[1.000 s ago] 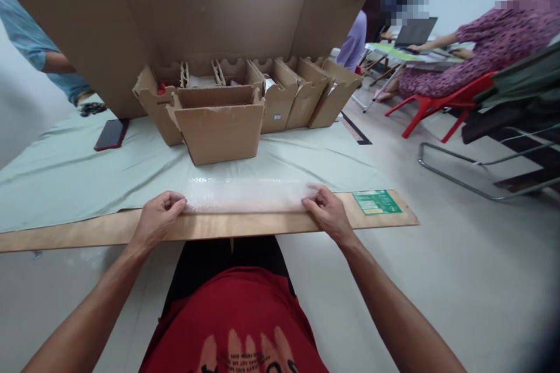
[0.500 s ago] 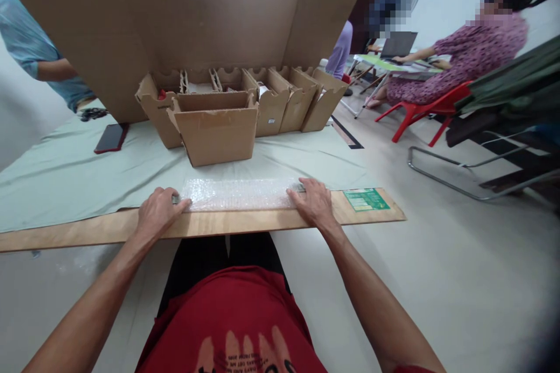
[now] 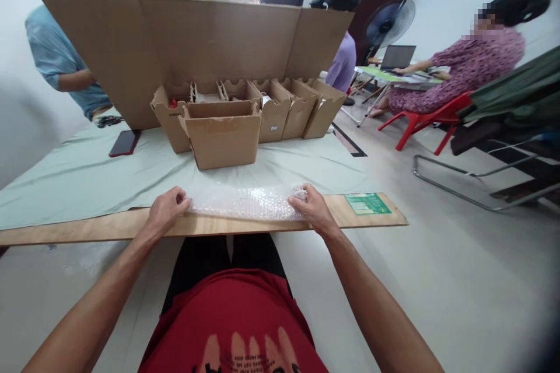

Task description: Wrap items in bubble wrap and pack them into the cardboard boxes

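A strip of clear bubble wrap [image 3: 245, 201] stretches sideways between my hands at the near edge of the table. My left hand [image 3: 170, 208] pinches its left end, fingers curled in. At the other end, my right hand [image 3: 310, 205] has thumb and fingers closed on the wrap. Whether anything lies inside the wrap I cannot make out. Just beyond it stands an upright cardboard bin [image 3: 225, 137], and under it runs the bare wooden board [image 3: 262, 225] of the table edge.
Several cardboard bins [image 3: 293, 113] stand in a row before a tall cardboard panel [image 3: 219, 35]. A phone [image 3: 125, 143] lies on the pale green cloth [image 3: 87, 180]. Other people sit or stand around; one on a red chair [image 3: 420, 122] is at a laptop [image 3: 397, 58].
Both hands have closed more tightly on the ends of the bubble wrap, and its right end is lifted slightly. My head view has tilted up a little.
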Action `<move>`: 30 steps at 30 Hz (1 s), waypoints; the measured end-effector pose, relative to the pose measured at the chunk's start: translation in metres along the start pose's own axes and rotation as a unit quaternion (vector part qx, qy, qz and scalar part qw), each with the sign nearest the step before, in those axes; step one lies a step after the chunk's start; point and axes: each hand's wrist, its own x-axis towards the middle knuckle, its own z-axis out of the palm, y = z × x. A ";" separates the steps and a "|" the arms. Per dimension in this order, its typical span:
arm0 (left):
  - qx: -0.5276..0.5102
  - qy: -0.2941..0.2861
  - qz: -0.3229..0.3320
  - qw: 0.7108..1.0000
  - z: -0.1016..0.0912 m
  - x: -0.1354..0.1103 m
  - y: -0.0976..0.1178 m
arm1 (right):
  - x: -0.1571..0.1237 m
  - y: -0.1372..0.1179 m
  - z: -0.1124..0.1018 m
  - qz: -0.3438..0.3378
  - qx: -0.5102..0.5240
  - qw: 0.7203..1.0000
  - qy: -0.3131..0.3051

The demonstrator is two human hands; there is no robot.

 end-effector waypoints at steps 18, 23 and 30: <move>-0.004 0.004 0.212 0.977 0.023 0.097 0.069 | -0.167 -0.033 0.075 -0.019 0.060 0.990 -0.123; -0.097 0.049 0.241 0.964 0.025 0.067 0.080 | -0.161 -0.046 0.076 -0.039 0.071 0.981 -0.177; -0.237 -0.089 0.320 0.913 0.011 -0.055 0.025 | -0.123 -0.066 0.066 0.066 0.316 0.926 -0.195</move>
